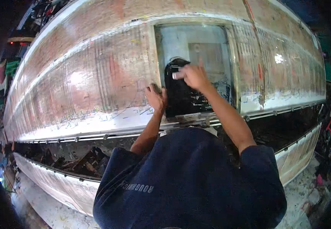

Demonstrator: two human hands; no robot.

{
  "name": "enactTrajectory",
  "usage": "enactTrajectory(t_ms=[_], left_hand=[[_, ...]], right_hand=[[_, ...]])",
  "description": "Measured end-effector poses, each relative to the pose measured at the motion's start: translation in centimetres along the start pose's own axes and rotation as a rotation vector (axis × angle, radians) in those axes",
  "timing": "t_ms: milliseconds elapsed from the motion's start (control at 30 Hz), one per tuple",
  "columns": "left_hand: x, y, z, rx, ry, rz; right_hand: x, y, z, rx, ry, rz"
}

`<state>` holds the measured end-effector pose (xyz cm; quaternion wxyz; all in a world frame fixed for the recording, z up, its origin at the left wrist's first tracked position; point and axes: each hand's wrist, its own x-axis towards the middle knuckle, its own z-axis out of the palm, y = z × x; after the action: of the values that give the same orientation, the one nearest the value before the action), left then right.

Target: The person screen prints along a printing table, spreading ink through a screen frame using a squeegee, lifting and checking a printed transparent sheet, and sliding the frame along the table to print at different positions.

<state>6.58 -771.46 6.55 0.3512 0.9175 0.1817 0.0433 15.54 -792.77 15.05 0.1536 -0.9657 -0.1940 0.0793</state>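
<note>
A framed panel (232, 57) lies on a long, stained table, with a glossy pale-blue face in its upper part. Black covers much of its lower left and has a rounded top; whether this is ink or a reflection I cannot tell. My left hand (156, 100) is at the panel's left edge, its fingers curled around the frame's side bar. Over the black area is my right hand (195, 77), with closed fingers and a short pale piece (178, 75) sticking out on its left. What kind of thing this piece is does not show.
The long table (74, 84) stretches away to both sides, streaked with paint and small marks. Along its near edge runs a metal rail (135, 134) with several small stops. Beneath it, a dark trough (89, 162) holds scraps. Cluttered items stand at both far sides.
</note>
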Motion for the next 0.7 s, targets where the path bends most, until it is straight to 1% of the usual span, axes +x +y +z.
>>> enactTrajectory(t_ms=[33, 67, 133, 167, 200, 267, 300, 367, 400, 467, 500, 533, 567, 600, 633, 667, 700], left_hand=[[0.0, -0.1, 0.0, 0.002, 0.004, -0.009], [-0.2, -0.2, 0.0, 0.007, 0.025, 0.028], [0.4, -0.2, 0.1, -0.001, 0.052, 0.07], [0.5, -0.3, 0.3, 0.001, 0.044, 0.041], [0.1, -0.4, 0.5, 0.004, 0.032, 0.01], [0.3, 0.8, -0.2, -0.019, 0.008, -0.015], [0.4, 1.1, -0.7, -0.028, -0.021, -0.034], [0.3, 0.8, -0.9, -0.049, -0.031, -0.025], [0.5, 0.8, -0.9, -0.076, -0.043, -0.022], [0.8, 0.8, -0.7, -0.017, -0.022, -0.021], [0.7, 1.8, -1.6, -0.039, -0.055, -0.061], [0.6, 2.6, -2.2, -0.062, -0.088, -0.1], [0.5, 2.8, -2.5, -0.059, -0.076, -0.094], [0.8, 3.0, -2.7, -0.155, -0.133, -0.102], [0.9, 3.0, -3.0, -0.247, -0.195, -0.11], [0.7, 2.8, -3.0, -0.242, -0.187, -0.095], [0.3, 2.5, -2.7, -0.216, -0.088, -0.006]], right_hand=[[2.1, 0.1, 0.4, -0.005, -0.003, 0.024], [3.1, -0.1, 0.8, -0.012, -0.006, 0.054], [-0.5, -2.1, 3.7, -0.033, 0.207, 0.06], [-2.8, -2.6, 4.8, 0.027, 0.182, 0.002], [-5.1, -3.7, 5.3, 0.009, 0.135, 0.032], [-8.0, -4.6, 4.5, 0.121, 0.04, -0.005], [-7.6, -4.4, 3.2, 0.121, 0.045, -0.008], [-4.7, -3.9, -1.5, 0.195, -0.383, 0.043], [-2.6, -3.6, -2.6, 0.109, -0.344, 0.172], [0.6, -1.4, -3.0, 0.23, -0.315, 0.2], [0.2, -2.0, -2.1, 0.232, -0.31, 0.189], [-0.7, -3.0, -0.2, 0.064, 0.012, 0.146], [-1.9, -3.6, 2.0, -0.102, 0.338, 0.104], [-4.0, -3.5, 4.6, 0.066, 0.339, 0.035], [-6.5, -4.1, 5.5, 0.043, 0.404, -0.062], [-8.9, -4.6, 4.2, 0.166, 0.443, -0.143], [-10.8, -4.1, 2.9, 0.113, 0.355, -0.143]])
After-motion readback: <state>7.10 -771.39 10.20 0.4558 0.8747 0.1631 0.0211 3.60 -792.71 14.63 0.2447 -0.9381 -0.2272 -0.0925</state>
